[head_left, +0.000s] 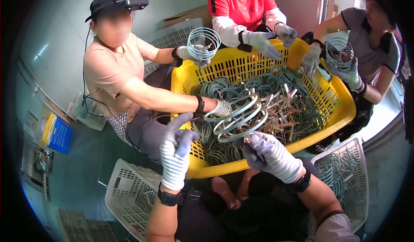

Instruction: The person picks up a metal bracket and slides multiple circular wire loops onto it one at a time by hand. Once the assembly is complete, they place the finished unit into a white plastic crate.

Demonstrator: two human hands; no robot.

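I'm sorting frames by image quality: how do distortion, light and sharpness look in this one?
Head view: strong fisheye, the yellow basket rim bows, corners go black; even indoor light, faint glare on the wall at left; right hand and its wire ring assembly sharp, left hand slightly soft.

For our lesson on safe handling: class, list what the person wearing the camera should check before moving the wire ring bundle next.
1. Right hand grips the wire ring bundle: ok.
2. Left hand free, fingers spread: ok.
3. Both hands gloved: ok.
4. Bundle clear of others: not ok, a co-worker's gloved hand is at it.
5. Bundle over the yellow basket: ok.
6. Rings untangled from the pile: cannot tell.
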